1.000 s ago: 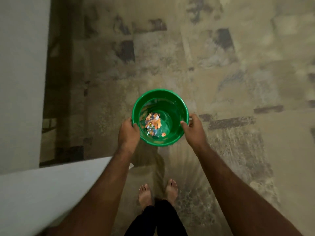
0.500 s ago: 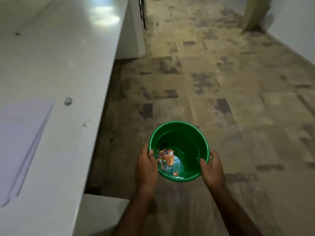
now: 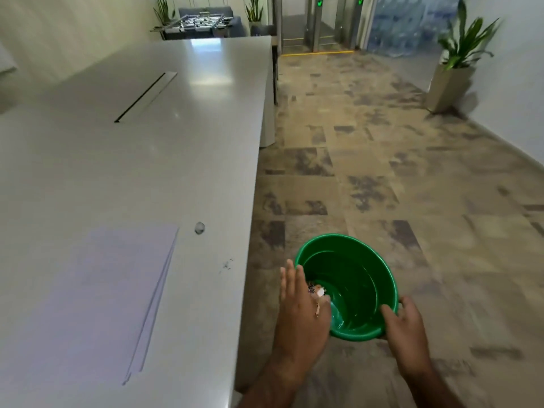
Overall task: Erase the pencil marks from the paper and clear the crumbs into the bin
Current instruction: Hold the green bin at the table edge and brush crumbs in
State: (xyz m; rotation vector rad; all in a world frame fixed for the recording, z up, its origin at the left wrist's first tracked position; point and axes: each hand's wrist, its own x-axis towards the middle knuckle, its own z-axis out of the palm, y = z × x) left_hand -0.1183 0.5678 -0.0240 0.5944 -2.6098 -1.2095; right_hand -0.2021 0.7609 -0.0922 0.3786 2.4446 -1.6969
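A green plastic bin hangs above the floor, just right of the white table's edge. It has coloured scraps in its bottom. My right hand grips its near right rim, thumb inside. My left hand lies flat against the bin's left side, fingers straight and apart. On the table lie sheets of white paper. A small grey eraser and dark crumbs lie to their right.
The table carries a long cable slot. Patterned carpet tiles run along its right side. A potted plant stands by the right wall. A foosball table and entry gates are at the far end.
The view has lifted from the floor to the table and room. The bin stays in both hands beside the table edge. My left hand's fingers have straightened off the rim.
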